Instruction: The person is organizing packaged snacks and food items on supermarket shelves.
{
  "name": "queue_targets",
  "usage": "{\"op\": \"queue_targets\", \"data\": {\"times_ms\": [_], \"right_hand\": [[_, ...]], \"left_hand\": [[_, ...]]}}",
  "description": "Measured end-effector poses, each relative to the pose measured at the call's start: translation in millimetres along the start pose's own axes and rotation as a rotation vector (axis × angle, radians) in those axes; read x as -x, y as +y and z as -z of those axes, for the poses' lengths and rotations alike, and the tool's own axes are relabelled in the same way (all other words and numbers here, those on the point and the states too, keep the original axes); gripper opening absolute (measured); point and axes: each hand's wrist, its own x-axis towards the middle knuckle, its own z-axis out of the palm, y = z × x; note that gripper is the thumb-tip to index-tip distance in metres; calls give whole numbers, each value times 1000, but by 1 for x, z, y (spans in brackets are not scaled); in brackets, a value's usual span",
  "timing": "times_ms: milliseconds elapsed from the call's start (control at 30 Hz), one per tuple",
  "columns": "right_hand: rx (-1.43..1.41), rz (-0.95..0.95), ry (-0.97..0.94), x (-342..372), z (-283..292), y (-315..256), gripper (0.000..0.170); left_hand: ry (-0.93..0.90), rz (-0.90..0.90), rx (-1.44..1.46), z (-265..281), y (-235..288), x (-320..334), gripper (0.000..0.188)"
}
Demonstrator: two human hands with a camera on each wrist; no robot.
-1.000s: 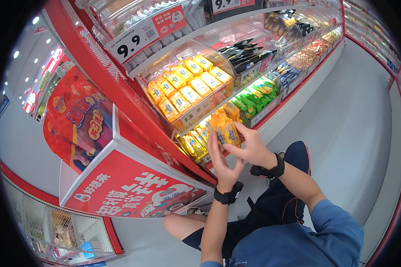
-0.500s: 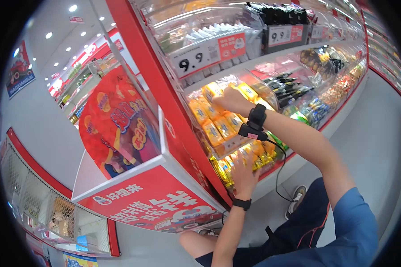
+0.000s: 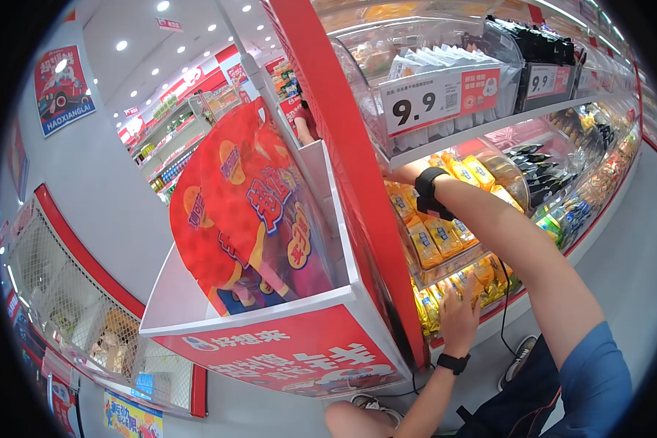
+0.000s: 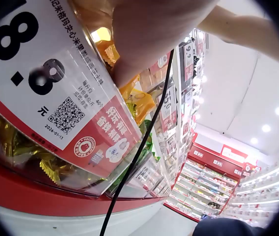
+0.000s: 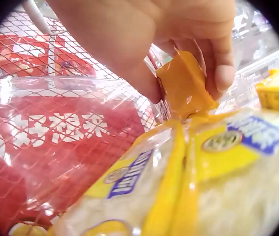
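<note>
Spanning the yellow packets (image 3: pixel 439 239) of the upper bin (image 3: pixel 454 264) in the head view, the right forearm (image 3: pixel 515 230) could knock one askew if it dips, and the black cable (image 3: pixel 507 299) hanging below could snag on the rim; the right grip (image 3: pixel 405 174) is partly hidden at the bin's left end, so its hold cannot be read there. The left grip (image 3: pixel 460 321) has fingers loosely extended before the lower packets (image 3: pixel 428 306). The left wrist view adds a price card (image 4: pixel 38 69) reading 8.8, with the blurred left hand near orange wrappers (image 4: pixel 140 101); whether they touch, I cannot tell. The right wrist view alone shows the hold: thumb and fingers pinch an orange packet (image 5: pixel 184 86) just behind two yellow-and-white packets (image 5: pixel 242 172), beside the mesh. Held only near one end, it might twist or slip, or shove those neighbours.
</note>
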Motion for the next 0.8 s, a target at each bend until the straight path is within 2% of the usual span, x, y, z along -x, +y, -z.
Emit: {"op": "queue_targets", "data": {"times_ms": [67,100,200,233,267,433,567,667,800], "right_hand": [[50,-5,106,12,16,-7,30],[109,165,253,4,-6,10,30],[249,143,15,-4,-26,21,32],[127,27,-65,2,-10,10,33],[46,5,-65,-1,-9,17,33],[167,37,28,11,6,3,35],[-94,135,195,5,-22,5,37],[178,174,-264,12,-7,10,42],[80,78,-413,19,8,14,47]], "left_hand": [[7,-9,-15,-4,0,1,60],[12,-15,-25,-5,-1,1,60],[32,-34,-42,-6,-1,3,59],[26,-23,-44,-7,0,2,59],[21,-15,-46,-8,1,2,59],[30,-20,-72,-6,4,2,59],[38,-27,-96,-1,4,3,58],[72,-35,-95,-5,4,5,57],[107,-37,-104,-8,5,4,56]]}}
